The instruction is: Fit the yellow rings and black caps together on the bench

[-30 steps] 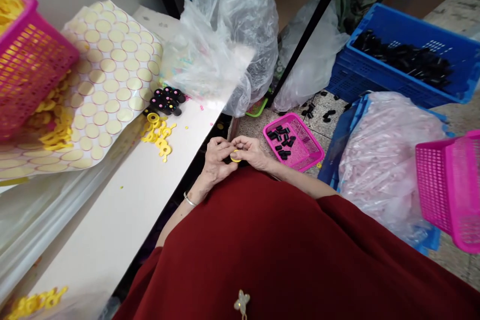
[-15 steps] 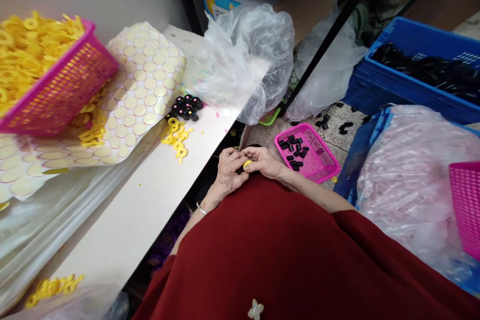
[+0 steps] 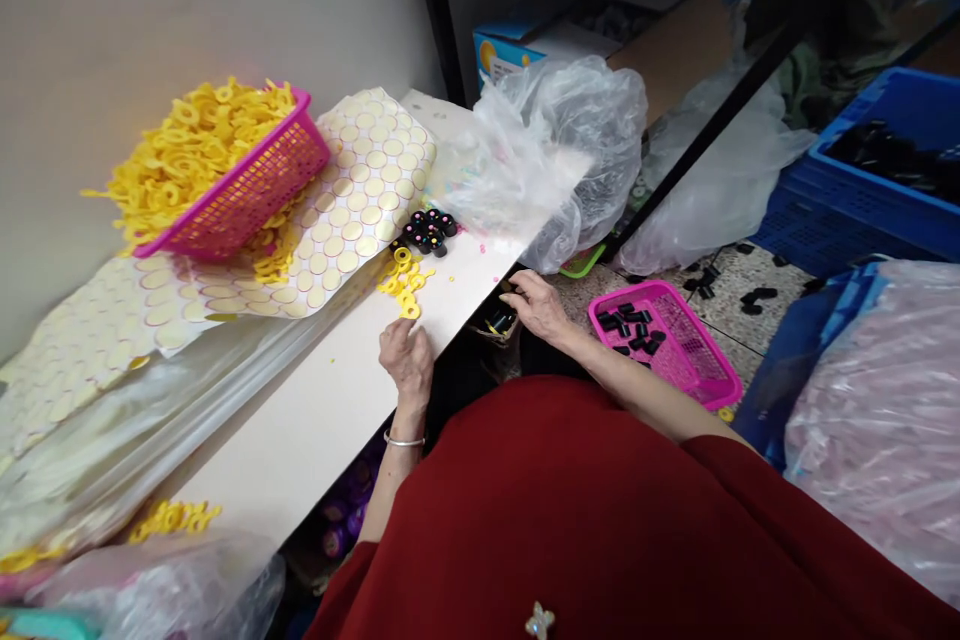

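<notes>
My left hand (image 3: 407, 357) is over the white table with its fingers curled in, right at the near end of a small pile of yellow plastic ring pieces (image 3: 405, 272). Whatever its fingertips may hold is hidden. My right hand (image 3: 541, 308) hangs past the table edge with thumb and fingers apart and nothing between them. Just below its fingertips is an open box (image 3: 501, 322) with black and yellow pieces in it. Behind the yellow rings stands a cluster of short black pieces (image 3: 427, 231) with pink and yellow dots on top.
A pink basket (image 3: 247, 200) heaped with yellow rings rests on a sticker sheet (image 3: 375, 170) at the left. On the floor are a pink tray (image 3: 694, 360) of black parts and a blue crate (image 3: 832, 205). Plastic bags (image 3: 607, 120) bulge behind the table end.
My hands were together at my lap around a yellow-topped black piece. They have parted, the left onto the table, the right over the box. The piece is out of my right hand. The view has shifted.
</notes>
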The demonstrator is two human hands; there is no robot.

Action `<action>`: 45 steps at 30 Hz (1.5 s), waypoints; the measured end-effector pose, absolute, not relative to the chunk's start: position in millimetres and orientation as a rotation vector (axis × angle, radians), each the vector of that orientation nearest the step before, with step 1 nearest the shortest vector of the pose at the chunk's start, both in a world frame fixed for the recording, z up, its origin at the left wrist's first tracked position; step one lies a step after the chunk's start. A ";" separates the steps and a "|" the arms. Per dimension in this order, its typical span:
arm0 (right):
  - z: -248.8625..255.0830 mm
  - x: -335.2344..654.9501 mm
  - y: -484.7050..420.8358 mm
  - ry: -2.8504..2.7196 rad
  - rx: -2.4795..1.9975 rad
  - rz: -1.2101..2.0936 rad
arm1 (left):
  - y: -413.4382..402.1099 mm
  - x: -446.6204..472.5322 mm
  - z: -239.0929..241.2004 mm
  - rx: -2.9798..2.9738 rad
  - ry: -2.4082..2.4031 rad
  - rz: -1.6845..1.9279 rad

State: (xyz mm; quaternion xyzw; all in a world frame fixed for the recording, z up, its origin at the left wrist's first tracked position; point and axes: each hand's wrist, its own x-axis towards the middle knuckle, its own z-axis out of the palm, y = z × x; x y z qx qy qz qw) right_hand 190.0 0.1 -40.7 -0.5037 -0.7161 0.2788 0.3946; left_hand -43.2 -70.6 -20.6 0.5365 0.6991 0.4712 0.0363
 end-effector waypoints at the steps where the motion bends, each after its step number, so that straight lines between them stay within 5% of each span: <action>1: -40.1 188.3 1.3 -1.800 -1.260 0.703 | -68.6 -50.6 -21.3 1.568 2.238 1.407; 12: -43.0 177.9 9.4 -1.681 -1.186 0.816 | -13.8 -100.9 8.4 1.652 2.384 1.415; 23: -41.3 174.9 1.1 -1.639 -1.149 0.781 | 74.5 -33.8 12.5 2.034 2.272 0.827; 38: -37.5 162.3 20.8 -1.946 -1.398 0.505 | 69.2 -11.3 12.1 1.907 2.564 0.430; 45: -29.9 163.7 19.4 -2.054 -1.440 0.396 | 73.5 -6.7 11.2 1.861 2.566 0.517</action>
